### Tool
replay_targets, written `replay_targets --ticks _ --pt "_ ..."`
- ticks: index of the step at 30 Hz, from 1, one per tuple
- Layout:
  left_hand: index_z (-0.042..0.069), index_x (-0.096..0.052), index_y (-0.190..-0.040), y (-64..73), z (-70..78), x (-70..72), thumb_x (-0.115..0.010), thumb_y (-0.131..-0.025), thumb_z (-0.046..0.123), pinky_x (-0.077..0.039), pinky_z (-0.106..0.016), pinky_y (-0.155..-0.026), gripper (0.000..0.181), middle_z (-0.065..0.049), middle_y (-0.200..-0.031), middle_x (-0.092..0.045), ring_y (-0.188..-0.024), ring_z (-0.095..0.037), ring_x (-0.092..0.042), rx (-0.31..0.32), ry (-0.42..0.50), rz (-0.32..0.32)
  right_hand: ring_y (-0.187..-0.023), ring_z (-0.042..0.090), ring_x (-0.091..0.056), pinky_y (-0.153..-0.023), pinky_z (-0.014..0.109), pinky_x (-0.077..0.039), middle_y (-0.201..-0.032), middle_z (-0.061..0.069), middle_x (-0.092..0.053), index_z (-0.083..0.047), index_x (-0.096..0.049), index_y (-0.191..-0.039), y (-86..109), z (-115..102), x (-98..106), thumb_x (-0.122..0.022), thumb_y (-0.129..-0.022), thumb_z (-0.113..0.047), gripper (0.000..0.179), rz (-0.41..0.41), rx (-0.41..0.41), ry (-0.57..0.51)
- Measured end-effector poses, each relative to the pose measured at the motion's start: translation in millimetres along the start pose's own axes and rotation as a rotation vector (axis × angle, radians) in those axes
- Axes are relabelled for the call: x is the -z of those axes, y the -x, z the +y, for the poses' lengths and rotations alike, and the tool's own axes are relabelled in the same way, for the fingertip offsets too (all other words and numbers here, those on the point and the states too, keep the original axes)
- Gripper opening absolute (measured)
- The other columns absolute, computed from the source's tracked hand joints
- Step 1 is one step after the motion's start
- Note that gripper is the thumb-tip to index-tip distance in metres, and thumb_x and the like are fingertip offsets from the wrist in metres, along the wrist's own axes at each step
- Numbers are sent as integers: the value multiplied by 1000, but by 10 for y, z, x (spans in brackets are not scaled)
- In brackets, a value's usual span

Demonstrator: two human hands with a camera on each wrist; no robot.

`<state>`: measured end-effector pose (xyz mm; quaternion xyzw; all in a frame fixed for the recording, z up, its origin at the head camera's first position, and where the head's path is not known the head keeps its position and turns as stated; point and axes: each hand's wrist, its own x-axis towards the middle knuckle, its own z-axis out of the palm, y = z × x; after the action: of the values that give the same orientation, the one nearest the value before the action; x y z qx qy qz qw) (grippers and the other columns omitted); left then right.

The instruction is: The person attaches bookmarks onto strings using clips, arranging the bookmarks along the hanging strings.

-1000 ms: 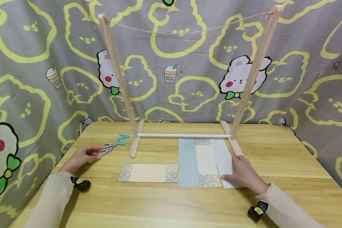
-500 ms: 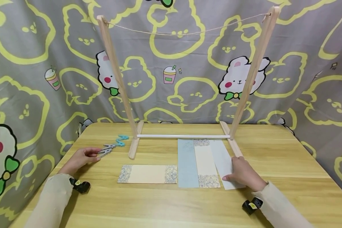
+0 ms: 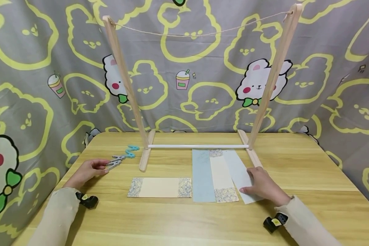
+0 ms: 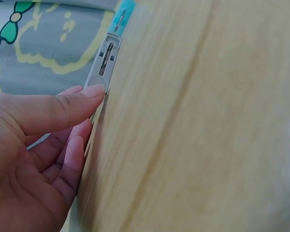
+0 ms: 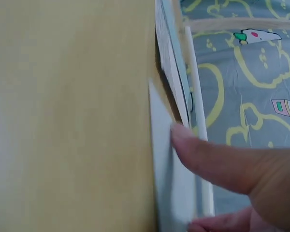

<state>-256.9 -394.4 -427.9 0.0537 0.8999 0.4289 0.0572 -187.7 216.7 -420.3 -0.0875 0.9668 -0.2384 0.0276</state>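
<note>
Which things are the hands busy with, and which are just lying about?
Seems part of the job:
grey clip, pinched by the left hand
pale strip, gripped by the right hand

Not held, maybe for later:
blue clips
blue strip
two cream strips
wooden stand

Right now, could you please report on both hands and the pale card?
Left hand pinching grey clothespin. Right hand gripping pale card. Possible obstacle: wooden foot just beyond.

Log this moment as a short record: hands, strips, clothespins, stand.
Left hand: pinches a gray clothespin
Right hand: holds the light strip, farthest right
Other strips: blue strip; crosswise lace-ended strip; another lace-ended one beside the blue
Teal clothespins: beyond the gray
Wooden stand: twine between post tops, nothing hung; white rod low across
</note>
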Motion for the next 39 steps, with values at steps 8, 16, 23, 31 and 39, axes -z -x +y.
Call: replay_targets --ticks 8,16,23,31,39 --pt "-13 -52 -125 -9 -10 -3 -69 -86 9 -49 -17 -67 48 -21 -109 -61 -82 -2 -55 5 -1 0 -97 45 -48 -78 52 -47 -113 39 -46 21 -45 -121 20 -40 -43 -86 -62 -45 97 43 -59 12" --pt "-12 -52 -125 -18 20 -24 -72 -84 12 -48 -17 -66 51 -14 -107 -62 -81 -1 -54 64 1 14 -91 39 -49 -76 48 -46 -102 32 -52 21 -48 -113 -14 -59 -28 -87 -62 -40 88 20 -92 27" --pt "-10 -53 -125 -34 11 -11 -72 -84 14 -48 -18 -65 51 -10 -105 -62 -81 -2 -54 70 -21 15 -88 36 -49 -75 46 -45 -96 25 -55 20 -51 -108 -42 -72 -9 -88 -62 -35 81 -5 -103 5" --pt "-9 -54 -125 -19 1 -16 -71 -85 14 -47 -19 -64 49 -13 -107 -62 -81 -3 -53 75 -40 7 -87 34 -43 -71 40 -41 -93 21 -51 13 -52 -98 -36 -60 -34 -87 -64 -32 66 -3 -98 -28" --pt "-10 -52 -126 7 39 -17 -69 -87 14 -47 -18 -66 49 -19 -112 -60 -84 -4 -53 54 -33 -1 -89 35 -47 -74 44 -45 -99 25 -54 17 -51 -111 -21 -70 -11 -87 -63 -32 78 22 -75 18"
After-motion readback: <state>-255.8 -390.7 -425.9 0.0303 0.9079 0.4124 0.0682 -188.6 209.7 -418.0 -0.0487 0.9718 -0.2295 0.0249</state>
